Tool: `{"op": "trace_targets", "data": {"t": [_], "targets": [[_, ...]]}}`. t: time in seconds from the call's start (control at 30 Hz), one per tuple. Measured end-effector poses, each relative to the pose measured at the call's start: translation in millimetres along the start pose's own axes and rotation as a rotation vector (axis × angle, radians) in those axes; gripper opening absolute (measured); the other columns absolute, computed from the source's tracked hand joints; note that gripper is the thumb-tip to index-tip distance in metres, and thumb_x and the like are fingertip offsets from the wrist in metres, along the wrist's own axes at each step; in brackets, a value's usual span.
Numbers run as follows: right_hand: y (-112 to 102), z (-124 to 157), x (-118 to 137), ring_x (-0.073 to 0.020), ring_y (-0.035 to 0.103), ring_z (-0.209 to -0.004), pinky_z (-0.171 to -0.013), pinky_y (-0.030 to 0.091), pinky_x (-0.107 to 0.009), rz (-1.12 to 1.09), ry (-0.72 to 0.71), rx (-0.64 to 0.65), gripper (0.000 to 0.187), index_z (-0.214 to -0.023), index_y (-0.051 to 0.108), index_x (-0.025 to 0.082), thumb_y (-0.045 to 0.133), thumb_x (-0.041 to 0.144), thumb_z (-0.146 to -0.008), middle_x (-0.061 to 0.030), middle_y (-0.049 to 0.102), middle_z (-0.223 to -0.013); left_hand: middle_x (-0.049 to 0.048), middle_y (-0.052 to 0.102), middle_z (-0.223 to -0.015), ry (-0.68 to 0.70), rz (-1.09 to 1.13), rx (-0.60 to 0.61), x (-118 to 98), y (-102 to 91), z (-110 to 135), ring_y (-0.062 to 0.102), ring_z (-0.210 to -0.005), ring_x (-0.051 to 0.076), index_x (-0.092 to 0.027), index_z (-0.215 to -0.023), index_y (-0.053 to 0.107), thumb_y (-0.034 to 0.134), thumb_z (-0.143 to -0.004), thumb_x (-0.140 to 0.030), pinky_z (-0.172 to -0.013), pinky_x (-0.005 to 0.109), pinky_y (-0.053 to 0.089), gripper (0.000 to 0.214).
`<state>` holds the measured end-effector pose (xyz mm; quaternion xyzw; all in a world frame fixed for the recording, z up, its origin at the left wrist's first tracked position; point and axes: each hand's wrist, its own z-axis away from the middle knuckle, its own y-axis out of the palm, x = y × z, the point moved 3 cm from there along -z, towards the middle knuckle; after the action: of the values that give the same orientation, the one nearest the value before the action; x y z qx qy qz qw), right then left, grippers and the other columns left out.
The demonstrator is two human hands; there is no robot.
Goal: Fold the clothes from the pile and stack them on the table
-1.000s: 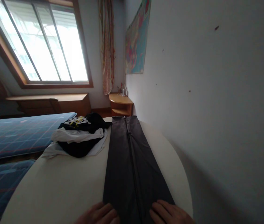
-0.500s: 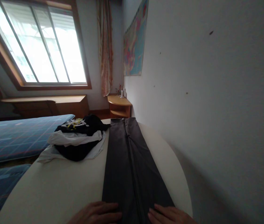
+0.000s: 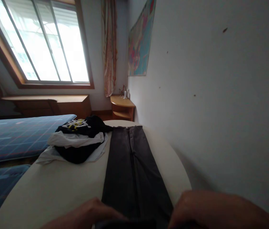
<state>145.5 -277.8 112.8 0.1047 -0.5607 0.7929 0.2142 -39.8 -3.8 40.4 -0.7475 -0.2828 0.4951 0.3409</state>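
Observation:
A pair of dark grey trousers point(image 3: 122, 168) lies lengthwise on a round cream table point(image 3: 60, 187), its waistband at the far end and its legs running toward me. At the bottom edge of the view, my left hand point(image 3: 91, 213) is closed at the left side of the leg ends, its fingertips partly hidden. My right hand point(image 3: 193, 208) is bent over and closed at the right side of the leg ends, with its fingers mostly out of sight. Between both hands a dark, blurred fold of the trousers stands up slightly.
A heap of black and white clothes point(image 3: 79, 143) touches the trousers' left side at the far end. Blue checked mattresses point(image 3: 24, 136) lie at left. A wall point(image 3: 208, 127) runs along the right, and a small corner shelf point(image 3: 122, 101) stands behind the table.
Both hands have gone from lying flat on the trouser legs to gripping their near ends. The right hand is raised higher, and the waistband has slid a little toward me.

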Motion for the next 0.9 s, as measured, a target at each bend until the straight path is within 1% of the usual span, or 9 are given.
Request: {"op": "trace_targets", "data": {"t": [0.03, 0.07, 0.13, 0.2, 0.33, 0.53, 0.67, 0.77, 0.9], "targets": [[-23, -7, 1, -0.0104, 0.059, -0.056, -0.051, 0.040, -0.018, -0.085, -0.025, 0.093, 0.024, -0.086, 0.075, 0.022, 0.054, 0.013, -0.079, 0.0033, 0.065, -0.065, 0.0031, 0.076, -0.100, -0.076, 0.119, 0.001, 2, -10.2, -11, 0.070, -0.083, 0.017, -0.032, -0.128, 0.065, 0.051, -0.096, -0.038, -0.071, 0.024, 0.056, 0.035], [-46, -15, 1, -0.0103, 0.057, -0.056, -0.051, 0.039, -0.018, -0.139, -0.014, 0.119, 0.023, -0.087, 0.074, 0.019, 0.052, 0.013, -0.081, 0.0029, 0.063, -0.064, 0.0036, 0.075, -0.109, -0.139, 0.222, -0.038, 4, -20.5, -23, 0.070, -0.093, 0.019, -0.033, -0.130, 0.064, 0.052, -0.096, -0.038, -0.079, 0.028, 0.056, 0.037], [-85, -30, -4, -0.0104, 0.056, -0.060, -0.054, 0.041, -0.018, -0.201, 0.025, 0.088, 0.022, -0.089, 0.072, 0.015, 0.050, 0.015, -0.083, 0.0019, 0.063, -0.069, 0.0051, 0.072, -0.118, -0.229, 0.436, -0.138, 13, -37.1, -47, 0.066, -0.106, 0.024, -0.030, -0.126, 0.067, 0.057, -0.092, -0.040, -0.089, 0.035, 0.054, 0.037], [-113, -45, -11, -0.0110, 0.059, -0.068, -0.060, 0.045, -0.018, -0.245, 0.027, 0.028, 0.025, -0.094, 0.070, 0.014, 0.048, 0.014, -0.083, 0.0002, 0.067, -0.079, 0.0060, 0.074, -0.110, -0.325, 0.681, -0.271, 26, -48.8, -71, 0.067, -0.103, 0.027, -0.024, -0.112, 0.074, 0.063, -0.087, -0.040, -0.087, 0.036, 0.055, 0.032], [-151, -76, -30, -0.0133, 0.064, -0.076, -0.067, 0.049, -0.021, -0.190, 0.008, -0.093, 0.031, -0.099, 0.070, 0.014, 0.046, 0.012, -0.080, -0.0015, 0.071, -0.089, 0.0083, 0.074, -0.087, -0.434, 1.061, -0.436, 53, -66.1, -118, 0.070, -0.084, 0.025, -0.015, -0.098, 0.073, 0.071, -0.077, -0.031, -0.075, 0.034, 0.056, 0.027], [-196, -133, -66, -0.0140, 0.064, -0.072, -0.066, 0.047, -0.022, 0.100, 0.053, -0.297, 0.029, -0.095, 0.075, 0.015, 0.052, 0.016, -0.077, -0.0019, 0.073, -0.082, 0.0050, 0.072, -0.079, -0.503, 1.123, -0.657, 106, -92.9, -175, 0.067, -0.067, 0.018, -0.013, -0.097, 0.070, 0.070, -0.070, -0.020, -0.063, 0.027, 0.054, 0.028], [-187, -183, -102, -0.0169, 0.065, -0.077, -0.069, 0.045, -0.024, 0.269, 0.093, -0.332, 0.030, -0.099, 0.075, 0.017, 0.055, 0.018, -0.077, -0.0048, 0.074, -0.088, 0.0040, 0.071, -0.074, -0.581, 1.041, -0.677, 154, -81.6, -194, 0.067, -0.065, 0.018, -0.013, -0.097, 0.069, 0.067, -0.071, -0.021, -0.061, 0.026, 0.053, 0.027], [-158, -218, -136, -0.0222, 0.067, -0.091, -0.076, 0.046, -0.028, 0.350, 0.155, -0.378, 0.032, -0.106, 0.073, 0.019, 0.057, 0.020, -0.079, -0.0075, 0.075, -0.101, 0.0038, 0.072, -0.076, -0.654, 0.966, -0.635, 188, -57.6, -196, 0.068, -0.067, 0.018, -0.014, -0.101, 0.069, 0.066, -0.073, -0.022, -0.063, 0.026, 0.053, 0.029], [-113, -246, -175, -0.0266, 0.063, -0.110, -0.096, 0.043, -0.037, 0.326, 0.233, -0.429, 0.047, -0.131, 0.061, 0.017, 0.056, 0.019, -0.084, -0.0130, 0.069, -0.122, 0.0071, 0.074, -0.083, -0.740, 0.915, -0.604, 221, -28.1, -191, 0.069, -0.073, 0.021, -0.013, -0.104, 0.067, 0.067, -0.074, -0.020, -0.063, 0.027, 0.054, 0.030]]}}
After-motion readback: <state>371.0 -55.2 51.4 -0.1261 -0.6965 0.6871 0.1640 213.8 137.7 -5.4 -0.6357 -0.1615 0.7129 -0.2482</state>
